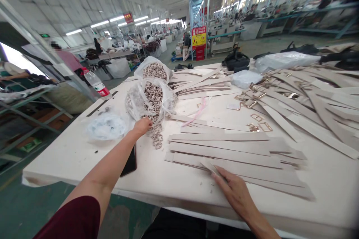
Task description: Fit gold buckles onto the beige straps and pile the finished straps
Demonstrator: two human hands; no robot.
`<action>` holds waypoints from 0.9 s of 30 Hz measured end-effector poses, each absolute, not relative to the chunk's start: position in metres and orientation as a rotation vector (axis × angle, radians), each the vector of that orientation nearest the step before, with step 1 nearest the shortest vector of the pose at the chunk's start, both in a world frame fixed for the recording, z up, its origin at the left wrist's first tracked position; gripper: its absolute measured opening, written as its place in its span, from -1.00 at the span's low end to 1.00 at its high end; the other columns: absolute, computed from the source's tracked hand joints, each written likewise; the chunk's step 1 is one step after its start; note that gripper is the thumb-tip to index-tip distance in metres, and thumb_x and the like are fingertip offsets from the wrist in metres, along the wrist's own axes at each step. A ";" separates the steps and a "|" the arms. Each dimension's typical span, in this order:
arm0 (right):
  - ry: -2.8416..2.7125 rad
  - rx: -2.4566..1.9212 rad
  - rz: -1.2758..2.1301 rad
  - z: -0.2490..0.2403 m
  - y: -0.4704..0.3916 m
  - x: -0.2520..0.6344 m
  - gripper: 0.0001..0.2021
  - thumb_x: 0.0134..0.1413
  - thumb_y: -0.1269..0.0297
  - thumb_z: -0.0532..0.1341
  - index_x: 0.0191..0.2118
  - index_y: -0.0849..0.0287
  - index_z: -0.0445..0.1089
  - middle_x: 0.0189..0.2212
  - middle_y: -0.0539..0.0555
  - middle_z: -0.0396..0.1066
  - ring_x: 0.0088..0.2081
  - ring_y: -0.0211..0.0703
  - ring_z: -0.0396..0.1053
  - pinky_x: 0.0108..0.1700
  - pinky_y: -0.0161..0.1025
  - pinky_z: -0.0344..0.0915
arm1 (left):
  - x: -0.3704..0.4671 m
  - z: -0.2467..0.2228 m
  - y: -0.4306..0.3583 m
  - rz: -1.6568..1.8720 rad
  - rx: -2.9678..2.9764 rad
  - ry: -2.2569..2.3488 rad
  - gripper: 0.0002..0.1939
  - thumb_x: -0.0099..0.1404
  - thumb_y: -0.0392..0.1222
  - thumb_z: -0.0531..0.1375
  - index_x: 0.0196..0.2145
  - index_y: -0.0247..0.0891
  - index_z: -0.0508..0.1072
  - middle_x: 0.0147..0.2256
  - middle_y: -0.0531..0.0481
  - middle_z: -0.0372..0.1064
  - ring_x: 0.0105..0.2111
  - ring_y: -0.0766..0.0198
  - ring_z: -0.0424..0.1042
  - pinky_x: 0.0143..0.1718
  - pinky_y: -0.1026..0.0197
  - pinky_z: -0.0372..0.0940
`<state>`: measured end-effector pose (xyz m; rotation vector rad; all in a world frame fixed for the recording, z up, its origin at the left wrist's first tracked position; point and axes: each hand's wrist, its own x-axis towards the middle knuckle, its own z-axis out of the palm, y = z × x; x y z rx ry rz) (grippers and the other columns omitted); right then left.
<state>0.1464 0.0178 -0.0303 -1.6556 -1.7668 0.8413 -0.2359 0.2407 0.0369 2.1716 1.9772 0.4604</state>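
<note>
My left hand (143, 125) reaches into small beige strap loops (153, 97) that spill from the mouth of a clear plastic bag (134, 99). Its fingers are curled among the loops, and what they pinch is hidden. Close to the table's near edge, my right hand (232, 186) grips the end of a beige strap (208, 165) between thumb and fingers. That end is lifted a little above a row of flat beige straps (224, 149). A few loose loops (157, 142) lie on the table between my two hands.
A phone (129, 162) lies below my left forearm. On the left stand a water bottle (97, 84) and a crumpled plastic bag (106, 126). Gold buckles (259, 123) and a heap of buckled straps (308, 101) cover the right side. A second bag of loops (153, 69) sits behind.
</note>
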 end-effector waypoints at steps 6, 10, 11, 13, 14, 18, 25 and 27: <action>-1.785 -1.667 0.784 -0.026 0.015 0.142 -0.65 0.13 0.06 0.05 -0.13 0.05 0.48 -0.14 0.05 0.51 -0.08 0.01 0.43 -0.04 -0.14 0.34 | -0.223 0.027 0.216 0.608 2.058 1.909 -0.76 0.19 -0.15 0.12 -0.21 -0.19 0.49 -0.37 0.06 0.50 -0.40 0.28 0.47 -0.43 0.33 0.29; -1.782 -1.661 0.759 -0.016 0.012 0.141 -0.68 0.12 0.09 0.05 -0.15 0.02 0.50 -0.20 0.02 0.53 -0.14 -0.03 0.46 -0.11 -0.20 0.36 | -0.201 0.010 0.203 0.639 1.996 1.848 -0.73 0.19 -0.25 0.07 -0.20 -0.25 0.50 -0.42 0.05 0.51 -0.49 0.32 0.48 -0.52 0.36 0.29; -1.782 -1.660 0.757 -0.014 0.011 0.141 -0.68 0.12 0.09 0.06 -0.15 0.01 0.50 -0.21 0.01 0.54 -0.16 -0.03 0.47 -0.13 -0.21 0.36 | -0.198 0.008 0.202 0.644 1.993 1.842 -0.73 0.17 -0.27 0.07 -0.22 -0.25 0.51 -0.45 0.05 0.50 -0.50 0.33 0.47 -0.52 0.37 0.29; -1.791 -1.655 0.763 -0.012 0.010 0.142 -0.68 0.11 0.08 0.06 -0.16 0.00 0.50 -0.25 0.00 0.55 -0.21 -0.05 0.48 -0.17 -0.22 0.37 | -0.194 0.008 0.202 0.654 1.997 1.829 -0.72 0.15 -0.31 0.07 -0.24 -0.24 0.53 -0.49 0.07 0.50 -0.52 0.33 0.47 -0.51 0.37 0.29; -1.797 -1.653 0.768 -0.012 0.010 0.143 -0.68 0.12 0.08 0.06 -0.16 0.00 0.49 -0.26 0.00 0.55 -0.22 -0.05 0.48 -0.18 -0.22 0.37 | -0.193 0.011 0.202 0.661 2.003 1.826 -0.71 0.14 -0.31 0.07 -0.24 -0.23 0.53 -0.49 0.08 0.50 -0.52 0.33 0.47 -0.50 0.36 0.29; -1.816 -1.663 0.788 -0.014 0.011 0.143 -0.64 0.15 0.05 0.01 -0.12 0.03 0.47 -0.22 0.04 0.53 -0.17 0.00 0.45 -0.16 -0.17 0.34 | -0.197 0.026 0.199 0.704 2.043 1.835 -0.73 0.13 -0.27 0.10 -0.26 -0.19 0.56 -0.50 0.11 0.50 -0.48 0.31 0.48 -0.39 0.34 0.30; -1.815 -1.655 0.782 -0.015 0.012 0.143 -0.63 0.14 0.04 0.01 -0.12 0.04 0.48 -0.22 0.06 0.53 -0.17 0.01 0.45 -0.15 -0.16 0.34 | -0.198 0.022 0.188 0.774 2.009 1.851 -0.69 0.16 -0.24 0.07 -0.18 -0.24 0.52 -0.37 0.03 0.52 -0.48 0.32 0.48 -0.37 0.30 0.33; -1.809 -1.653 0.752 -0.015 0.011 0.143 -0.64 0.13 0.05 0.03 -0.14 0.04 0.49 -0.25 0.05 0.54 -0.20 0.00 0.47 -0.18 -0.18 0.35 | -0.199 0.018 0.188 0.781 1.978 1.846 -0.62 0.19 -0.24 0.03 -0.08 -0.29 0.47 -0.34 -0.01 0.52 -0.45 0.30 0.49 -0.42 0.31 0.34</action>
